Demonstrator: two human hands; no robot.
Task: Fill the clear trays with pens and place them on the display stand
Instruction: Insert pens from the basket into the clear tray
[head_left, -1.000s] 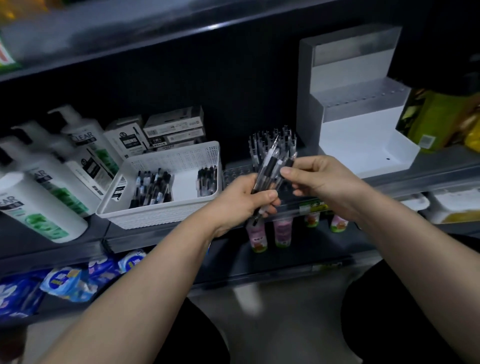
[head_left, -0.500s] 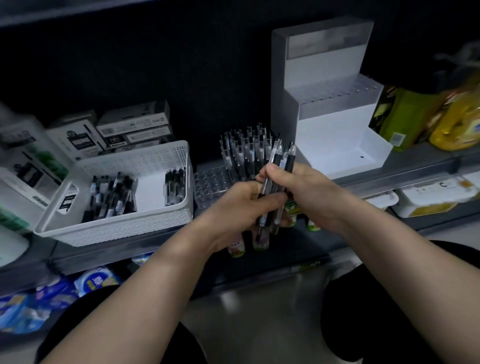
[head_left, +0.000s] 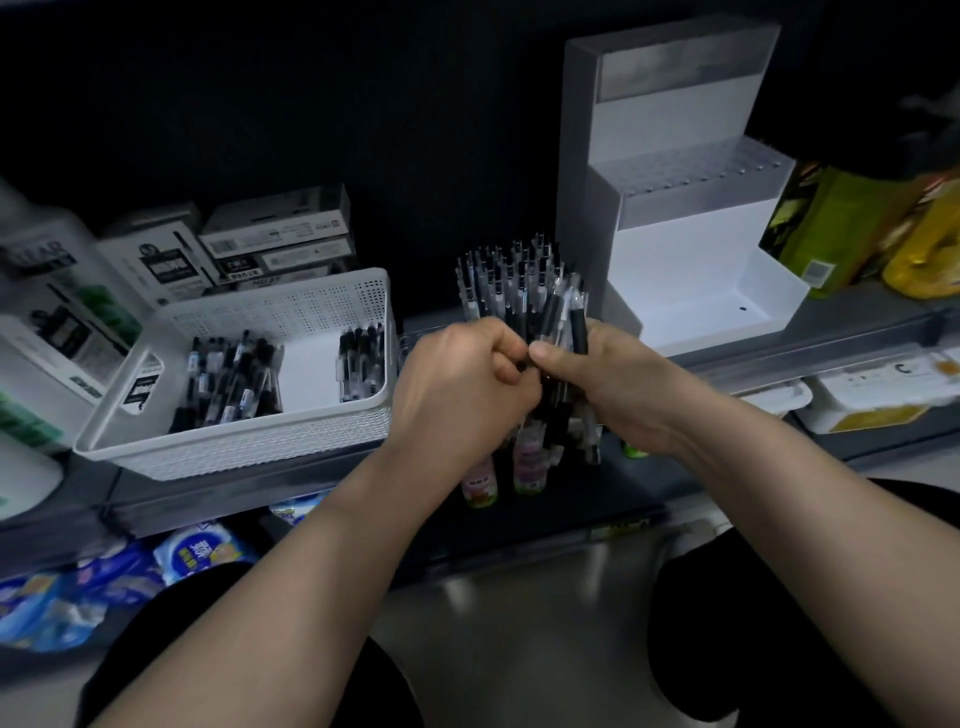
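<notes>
Pens fill both my hands, a bundle held upright just in front of the clear tray, which I take as my landmark. My left hand is curled shut around the lower part of the bundle, and my right hand is closed on its other side, thumb pressed against the barrels and two dark caps standing above the fingers. I hold them vertical, I judge, so the tips line up with the tray's small holes and can go straight down one at a time.

On the tray's right part a cluster of pens already stands upright, packed close; its left part shows bare holes, so the tray is only partly filled. Left of the tray, just beside it, sits the white basket with two loose heaps of pens lying flat, my supply. Behind the basket are stacked pen boxes. Right of the tray, nearly touching it, rises the white display stand, its stepped shelves bare except for what looks like a clear tray on the upper step, blurred. It stands close so a full tray needs only a short lift. Below the tray, small bottles line a lower shelf.
</notes>
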